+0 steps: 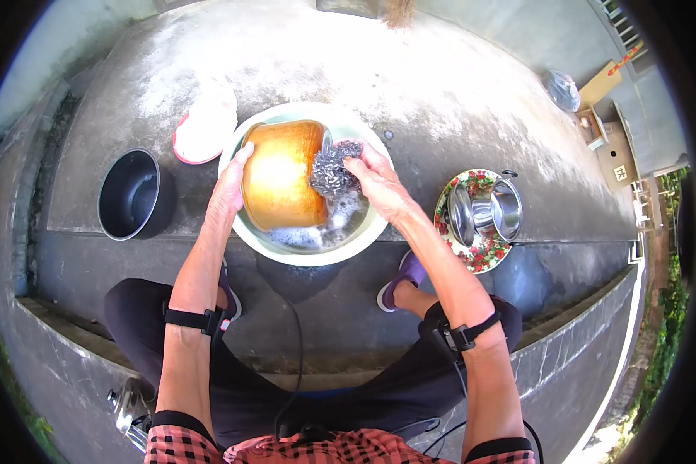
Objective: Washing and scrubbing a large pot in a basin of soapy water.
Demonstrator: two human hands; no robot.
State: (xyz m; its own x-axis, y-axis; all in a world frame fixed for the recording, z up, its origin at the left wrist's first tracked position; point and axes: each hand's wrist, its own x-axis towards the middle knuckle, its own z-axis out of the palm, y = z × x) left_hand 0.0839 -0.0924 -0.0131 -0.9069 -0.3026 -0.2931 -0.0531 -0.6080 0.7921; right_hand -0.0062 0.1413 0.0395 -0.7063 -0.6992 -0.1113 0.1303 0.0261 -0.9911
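A golden-brown, scorched-looking metal pot (pixel 282 182) lies tilted on its side over a pale green basin (pixel 317 261). My left hand (pixel 230 182) grips the pot at its left end, the thumb along its edge. In my right hand (pixel 380 184) is a tangled grey steel wool scrubber (pixel 334 172), pressed to the pot's right rim. Soapy grey water with white foam (pixel 313 234) fills the lower part of the basin. The fingers behind the pot and under the scrubber are partly hidden.
A black pot (pixel 131 195) stands at left, near a red-rimmed white dish (pixel 197 139) bleached by glare. To the right, a floral tray (pixel 483 259) holds a shiny pot (pixel 506 210) and a lid (pixel 461 214). Boxes (pixel 591 127) and a bag (pixel 562 90) sit far right.
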